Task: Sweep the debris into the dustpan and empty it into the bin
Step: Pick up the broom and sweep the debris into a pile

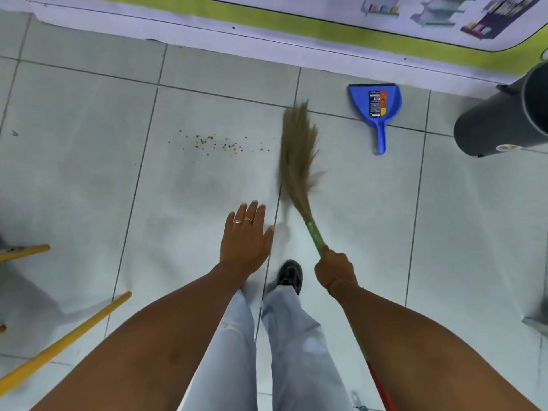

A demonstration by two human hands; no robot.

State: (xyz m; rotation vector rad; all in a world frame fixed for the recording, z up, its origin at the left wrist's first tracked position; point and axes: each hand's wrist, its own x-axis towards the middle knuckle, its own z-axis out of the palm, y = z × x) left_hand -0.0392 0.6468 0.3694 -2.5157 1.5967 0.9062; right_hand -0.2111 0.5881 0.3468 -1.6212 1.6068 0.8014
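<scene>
Small brown debris (218, 143) lies scattered on the pale tiled floor (89, 129). A soft grass broom (298, 155) with a green handle points away from me, its bristles blurred, just right of the crumbs. My right hand (335, 269) is shut on the broom handle. My left hand (246, 235) hovers flat with fingers apart, holding nothing. A blue dustpan (376, 106) lies flat on the floor to the right of the broom, handle towards me. A dark grey bin (504, 117) stands at the far right.
A white and green printed banner (267, 22) runs along the top edge of the floor. Yellow poles (59, 345) lie at the lower left. My legs and a black shoe (290, 275) are below the hands.
</scene>
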